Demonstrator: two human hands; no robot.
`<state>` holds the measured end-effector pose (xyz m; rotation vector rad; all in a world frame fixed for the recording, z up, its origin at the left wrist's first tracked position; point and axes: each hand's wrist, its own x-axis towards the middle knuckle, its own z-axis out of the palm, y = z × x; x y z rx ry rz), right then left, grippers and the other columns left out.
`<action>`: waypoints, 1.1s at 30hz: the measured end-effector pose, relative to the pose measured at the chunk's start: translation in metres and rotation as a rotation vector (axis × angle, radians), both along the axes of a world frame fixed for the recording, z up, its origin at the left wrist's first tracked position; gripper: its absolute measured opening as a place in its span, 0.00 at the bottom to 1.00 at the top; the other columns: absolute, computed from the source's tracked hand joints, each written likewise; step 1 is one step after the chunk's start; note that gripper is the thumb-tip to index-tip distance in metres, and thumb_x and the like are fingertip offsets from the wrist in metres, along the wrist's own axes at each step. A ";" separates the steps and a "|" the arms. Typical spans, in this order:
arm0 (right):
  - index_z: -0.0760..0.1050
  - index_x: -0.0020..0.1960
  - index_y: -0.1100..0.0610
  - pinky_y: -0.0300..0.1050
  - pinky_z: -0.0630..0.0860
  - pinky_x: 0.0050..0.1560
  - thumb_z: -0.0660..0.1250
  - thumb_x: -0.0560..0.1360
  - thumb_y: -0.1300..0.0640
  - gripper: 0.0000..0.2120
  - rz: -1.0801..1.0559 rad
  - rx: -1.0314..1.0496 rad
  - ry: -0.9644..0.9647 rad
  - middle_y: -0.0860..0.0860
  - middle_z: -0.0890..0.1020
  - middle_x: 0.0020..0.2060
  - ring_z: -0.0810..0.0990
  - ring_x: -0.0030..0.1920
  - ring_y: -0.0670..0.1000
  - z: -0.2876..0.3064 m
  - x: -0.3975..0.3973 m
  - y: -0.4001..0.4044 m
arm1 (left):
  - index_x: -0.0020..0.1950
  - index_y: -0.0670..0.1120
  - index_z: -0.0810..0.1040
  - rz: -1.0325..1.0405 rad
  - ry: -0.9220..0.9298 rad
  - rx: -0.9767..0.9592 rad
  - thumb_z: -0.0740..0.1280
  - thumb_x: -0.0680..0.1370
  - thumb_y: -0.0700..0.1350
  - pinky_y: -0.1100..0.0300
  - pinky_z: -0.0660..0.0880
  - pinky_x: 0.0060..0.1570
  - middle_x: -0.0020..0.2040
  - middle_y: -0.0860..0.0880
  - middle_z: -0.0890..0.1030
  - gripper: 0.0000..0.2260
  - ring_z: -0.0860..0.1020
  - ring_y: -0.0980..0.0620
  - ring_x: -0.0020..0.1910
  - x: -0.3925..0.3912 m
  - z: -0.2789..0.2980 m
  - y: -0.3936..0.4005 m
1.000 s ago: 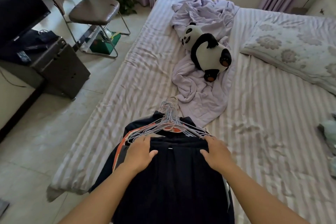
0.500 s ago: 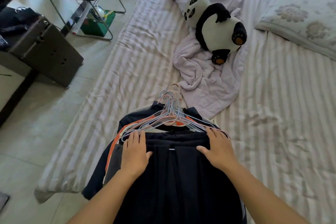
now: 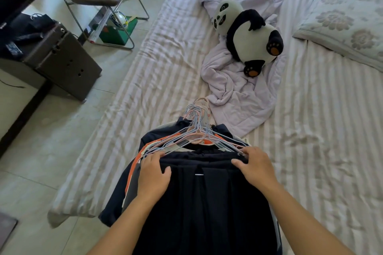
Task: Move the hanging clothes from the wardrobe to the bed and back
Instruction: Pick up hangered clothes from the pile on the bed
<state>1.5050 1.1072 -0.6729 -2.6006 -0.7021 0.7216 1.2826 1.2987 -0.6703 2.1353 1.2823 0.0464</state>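
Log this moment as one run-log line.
clothes pile on bed | left hand, right hand flat on it by hangers | no grip

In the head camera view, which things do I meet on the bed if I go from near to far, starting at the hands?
Dark clothes under the left hand and right hand → bundle of hangers → crumpled lilac sheet → panda plush.
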 end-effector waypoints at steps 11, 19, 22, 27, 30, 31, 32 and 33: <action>0.76 0.34 0.46 0.41 0.69 0.35 0.70 0.77 0.53 0.13 -0.036 0.308 0.093 0.46 0.78 0.29 0.75 0.32 0.45 0.087 -0.014 0.000 | 0.42 0.53 0.79 0.013 -0.177 0.061 0.68 0.78 0.42 0.59 0.71 0.44 0.40 0.58 0.78 0.07 0.76 0.56 0.43 -0.016 0.067 -0.008; 0.78 0.35 0.48 0.35 0.68 0.34 0.71 0.77 0.57 0.12 0.074 0.423 0.143 0.45 0.76 0.27 0.71 0.29 0.41 0.168 -0.043 -0.005 | 0.39 0.60 0.77 -0.113 -0.307 0.030 0.67 0.79 0.45 0.63 0.66 0.36 0.33 0.59 0.76 0.11 0.74 0.59 0.34 -0.021 0.143 -0.027; 0.78 0.34 0.48 0.36 0.68 0.35 0.71 0.76 0.57 0.12 0.117 0.478 0.116 0.45 0.77 0.27 0.71 0.29 0.40 0.202 -0.055 -0.006 | 0.39 0.61 0.79 -0.112 -0.373 -0.028 0.68 0.79 0.43 0.54 0.72 0.37 0.33 0.56 0.79 0.14 0.75 0.54 0.33 -0.027 0.180 -0.028; 0.78 0.36 0.48 0.39 0.70 0.36 0.72 0.76 0.55 0.10 0.208 0.572 0.011 0.44 0.77 0.28 0.72 0.29 0.42 0.263 -0.071 -0.004 | 0.41 0.58 0.83 -0.092 -0.492 -0.036 0.71 0.77 0.42 0.57 0.75 0.39 0.34 0.53 0.82 0.11 0.79 0.56 0.33 -0.052 0.247 -0.023; 0.78 0.36 0.45 0.33 0.68 0.34 0.72 0.75 0.55 0.11 0.270 0.625 -0.055 0.41 0.77 0.28 0.72 0.29 0.41 0.299 -0.085 0.001 | 0.40 0.52 0.84 -0.090 -0.552 -0.049 0.73 0.76 0.43 0.65 0.69 0.32 0.29 0.51 0.78 0.05 0.72 0.60 0.27 -0.069 0.287 -0.024; 0.77 0.36 0.44 0.32 0.68 0.34 0.73 0.75 0.55 0.11 0.294 0.644 -0.068 0.40 0.77 0.28 0.72 0.28 0.41 0.311 -0.090 0.003 | 0.40 0.51 0.84 -0.089 -0.571 -0.059 0.73 0.76 0.43 0.68 0.68 0.32 0.28 0.51 0.77 0.05 0.70 0.61 0.26 -0.075 0.299 -0.025; 0.77 0.36 0.42 0.32 0.68 0.34 0.73 0.75 0.54 0.12 0.317 0.656 -0.082 0.39 0.77 0.28 0.72 0.29 0.42 0.322 -0.096 0.005 | 0.40 0.50 0.84 -0.086 -0.594 -0.071 0.74 0.75 0.43 0.68 0.66 0.32 0.27 0.52 0.75 0.05 0.69 0.60 0.26 -0.081 0.310 -0.027; 0.77 0.37 0.41 0.32 0.68 0.35 0.73 0.75 0.53 0.12 0.339 0.661 -0.099 0.39 0.77 0.29 0.71 0.29 0.42 0.333 -0.103 0.008 | 0.40 0.49 0.84 -0.082 -0.618 -0.081 0.74 0.75 0.43 0.67 0.66 0.32 0.27 0.52 0.74 0.05 0.68 0.59 0.27 -0.087 0.321 -0.028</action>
